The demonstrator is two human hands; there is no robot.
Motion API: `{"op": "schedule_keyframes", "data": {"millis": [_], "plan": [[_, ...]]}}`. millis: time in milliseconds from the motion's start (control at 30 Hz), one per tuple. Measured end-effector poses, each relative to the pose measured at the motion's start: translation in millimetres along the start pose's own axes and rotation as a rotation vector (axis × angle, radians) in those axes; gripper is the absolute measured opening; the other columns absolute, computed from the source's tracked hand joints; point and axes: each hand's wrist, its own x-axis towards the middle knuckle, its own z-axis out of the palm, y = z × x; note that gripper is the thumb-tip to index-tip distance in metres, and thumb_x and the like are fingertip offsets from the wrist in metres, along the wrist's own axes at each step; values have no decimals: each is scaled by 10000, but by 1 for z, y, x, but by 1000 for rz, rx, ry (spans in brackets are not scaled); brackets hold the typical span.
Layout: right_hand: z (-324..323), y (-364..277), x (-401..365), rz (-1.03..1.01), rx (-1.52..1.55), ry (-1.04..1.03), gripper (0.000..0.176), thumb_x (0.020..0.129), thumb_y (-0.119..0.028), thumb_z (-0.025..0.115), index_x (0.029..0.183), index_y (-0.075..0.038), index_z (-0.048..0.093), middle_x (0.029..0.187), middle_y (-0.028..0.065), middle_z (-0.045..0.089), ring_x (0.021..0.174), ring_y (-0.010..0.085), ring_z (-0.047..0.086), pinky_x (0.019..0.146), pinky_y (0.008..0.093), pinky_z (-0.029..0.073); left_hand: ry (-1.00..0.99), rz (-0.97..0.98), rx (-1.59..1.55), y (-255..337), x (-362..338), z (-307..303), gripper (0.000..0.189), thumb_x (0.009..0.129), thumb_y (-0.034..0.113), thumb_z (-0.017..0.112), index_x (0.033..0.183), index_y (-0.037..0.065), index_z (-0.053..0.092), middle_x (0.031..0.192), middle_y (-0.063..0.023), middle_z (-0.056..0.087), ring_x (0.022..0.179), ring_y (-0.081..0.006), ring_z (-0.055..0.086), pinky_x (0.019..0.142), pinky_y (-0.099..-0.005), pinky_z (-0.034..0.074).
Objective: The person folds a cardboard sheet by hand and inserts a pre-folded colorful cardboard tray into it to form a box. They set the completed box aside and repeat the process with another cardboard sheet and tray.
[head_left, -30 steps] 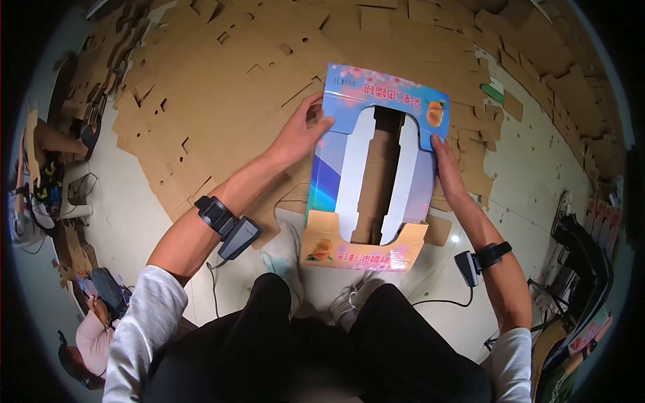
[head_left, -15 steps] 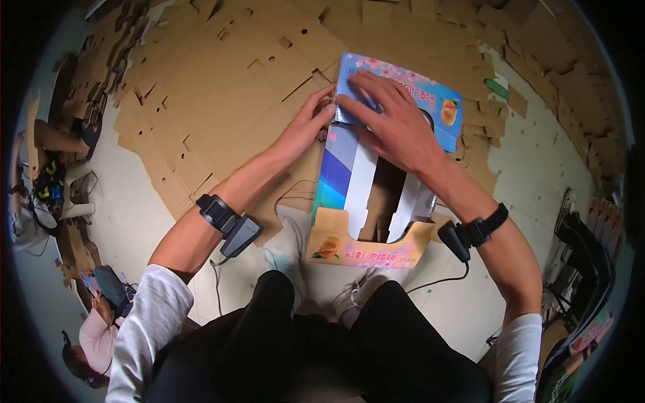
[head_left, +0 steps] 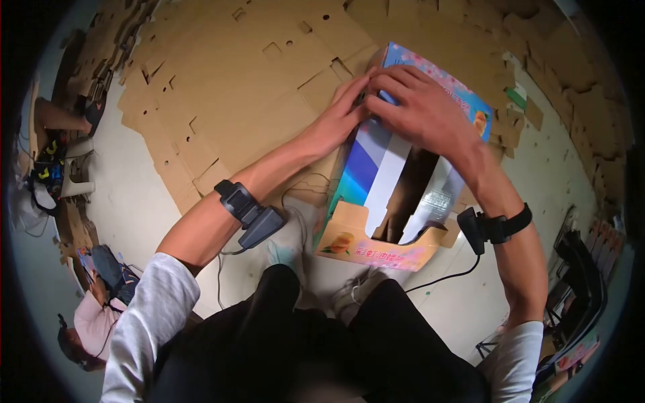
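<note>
A printed cardboard box (head_left: 366, 161) lies tilted in front of me, with a long opening in its upper side and a peach-coloured flap standing at the near end. Pink blossoms and a peach picture decorate its blue far panel. My left hand (head_left: 346, 111) is closed on the box's far left edge, fingertips near the corner. Across the far panel reaches my right hand (head_left: 423, 107), its fingers bent and pressed on the same corner, almost touching the left ones. Part of that corner is hidden under the fingers.
Flattened cardboard sheets (head_left: 248, 87) cover the floor ahead. My shoes are under the box's near end. Cables hang from the wrist devices (head_left: 261, 225). At the left sit a person in pink (head_left: 94, 322) and a white stool (head_left: 79, 178); black gear (head_left: 581, 282) stands at the right.
The box has shifted right and turned clockwise, its far end moving right. Both hands have moved with it, and my right fingers have curled in toward the left corner.
</note>
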Motion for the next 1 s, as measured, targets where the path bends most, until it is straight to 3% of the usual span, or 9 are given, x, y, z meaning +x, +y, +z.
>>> {"op": "schedule_keyframes", "data": {"millis": [167,267,367,433,633,733,833,933,1000], "plan": [[0,-3,-10,57,56,141,288,837,-63,701,1115,-95,632,1249,87,657,1241,322,632,989,427,569,37,-35,-91,8,1,7,658,1106,266,568,1703,172,307,1676,-187,317,1570,-310,315,1262,-417,328],[-26,-6,-4,365,293,257,324,830,-6,713,1137,-81,637,1282,105,655,1224,343,642,987,423,571,64,-70,-53,1,4,14,676,1087,258,592,1701,185,319,1649,-175,363,1524,-304,384,1228,-412,376],[-28,1,-2,299,267,87,365,827,24,713,1171,-76,638,1313,120,656,1221,352,648,994,419,568,101,-75,-80,0,7,14,678,1078,257,592,1699,188,329,1627,-171,402,1499,-299,423,1216,-402,390],[-12,-2,-8,209,244,123,353,826,18,714,1161,-72,648,1310,120,661,1231,350,646,1007,419,567,167,-12,-32,-9,10,24,670,1081,255,580,1699,184,331,1612,-172,424,1490,-296,438,1210,-390,395],[8,-6,-13,157,156,164,286,812,4,728,1085,-67,682,1323,103,671,1277,341,640,1048,436,559,84,-162,-120,-9,3,11,673,1074,223,533,1707,155,313,1621,-159,417,1442,-273,479,1173,-365,417],[14,-10,-14,189,175,186,271,808,-10,732,1071,-68,696,1307,96,684,1306,335,630,1065,441,552,6,-250,-179,9,-8,4,689,1061,226,528,1707,139,308,1619,-157,402,1351,-246,522,1151,-359,424],[17,-10,-15,185,190,174,264,809,-19,728,1068,-63,706,1287,92,694,1335,326,617,1085,441,544,-3,-162,-158,2,-8,2,708,1048,238,545,1705,123,309,1573,-149,414,1217,-217,552,1083,-343,452],[17,-8,-14,146,190,132,251,823,-29,711,1072,-57,707,1277,92,696,1359,312,605,1113,438,534,-26,-203,-129,-6,-6,0,753,1067,315,536,1725,108,234,1485,-49,518,1239,-161,513,1069,-320,431],[17,-8,-14,140,194,89,275,832,-35,699,1107,-51,707,1300,94,691,1382,308,592,1140,438,521,-31,-232,-180,-10,-5,-1,750,1063,302,542,1725,119,240,1443,-36,526,1244,-150,512,1075,-326,432]]}}
